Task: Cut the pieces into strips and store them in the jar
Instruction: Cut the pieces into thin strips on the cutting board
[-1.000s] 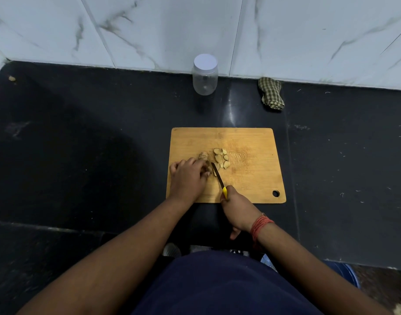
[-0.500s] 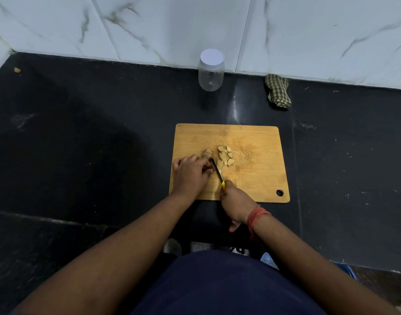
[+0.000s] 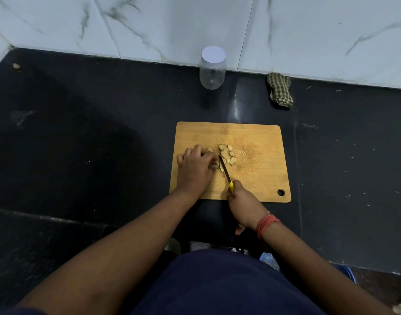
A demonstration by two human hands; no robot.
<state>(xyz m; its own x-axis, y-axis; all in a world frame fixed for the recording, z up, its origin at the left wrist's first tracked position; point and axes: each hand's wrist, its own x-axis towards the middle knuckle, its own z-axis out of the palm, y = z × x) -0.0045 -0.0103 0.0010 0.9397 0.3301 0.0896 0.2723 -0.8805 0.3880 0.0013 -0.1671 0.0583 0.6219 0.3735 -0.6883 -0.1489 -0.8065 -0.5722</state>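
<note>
While the left hand [image 3: 196, 168] pins a piece, the knife [image 3: 224, 170] stays beside it.
Right fingers [image 3: 234, 189] clamp the handle as before; slices [image 3: 228, 154] are unchanged, jar [image 3: 212, 68] closed.

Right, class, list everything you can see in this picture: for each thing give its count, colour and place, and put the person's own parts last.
Cutting board: one, light wood, on the dark counter, hole in its near right corner.
Cut pieces: a small pile, pale tan, on the board right of the blade.
Knife: one, dark blade, yellow handle, on the board.
Jar: one, clear with white lid on, against the back wall.
Cloth: one, green checked, bunched, right of the jar.
Counter: one, black.
Wall: white marble tiles, behind.
Left hand: holds a piece on the board.
Right hand: grips the knife; red thread at the wrist.
</note>
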